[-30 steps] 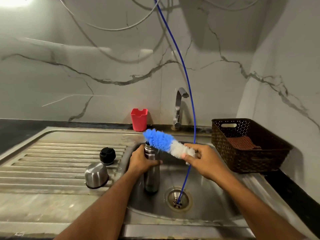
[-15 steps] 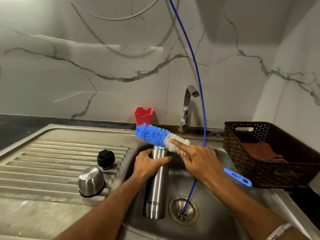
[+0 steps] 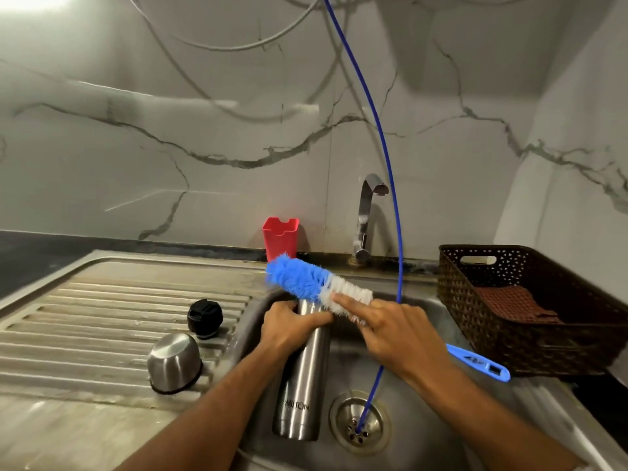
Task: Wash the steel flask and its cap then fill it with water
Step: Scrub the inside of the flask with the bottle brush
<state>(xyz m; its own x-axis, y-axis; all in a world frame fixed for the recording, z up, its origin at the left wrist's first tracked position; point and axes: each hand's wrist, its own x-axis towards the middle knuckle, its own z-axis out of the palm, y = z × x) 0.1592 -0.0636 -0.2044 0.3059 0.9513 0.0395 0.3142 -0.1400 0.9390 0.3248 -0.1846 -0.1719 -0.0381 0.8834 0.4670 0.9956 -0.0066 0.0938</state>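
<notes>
A tall steel flask (image 3: pixel 302 385) stands upright in the sink basin (image 3: pixel 424 413), open at the top. My left hand (image 3: pixel 289 326) grips it around the neck. My right hand (image 3: pixel 390 331) holds a bottle brush (image 3: pixel 306 278) with blue and white bristles, index finger laid along the white bristles; the brush lies nearly level just above the flask's mouth, and its blue handle end (image 3: pixel 482 363) sticks out behind my wrist. On the ribbed draining board sit the black inner stopper (image 3: pixel 205 316) and the steel cup cap (image 3: pixel 174 362), upside down.
A steel tap (image 3: pixel 365 215) stands behind the basin, not running. A thin blue hose (image 3: pixel 390 185) hangs from above into the drain (image 3: pixel 358 424). A red holder (image 3: pixel 280 236) stands at the wall. A brown woven basket (image 3: pixel 530 311) with a cloth sits on the right.
The flask has been drawn nearer and shows full length in the basin. The brush has swung left and up, its bristles now across the flask's mouth; my right index finger stretched along it.
</notes>
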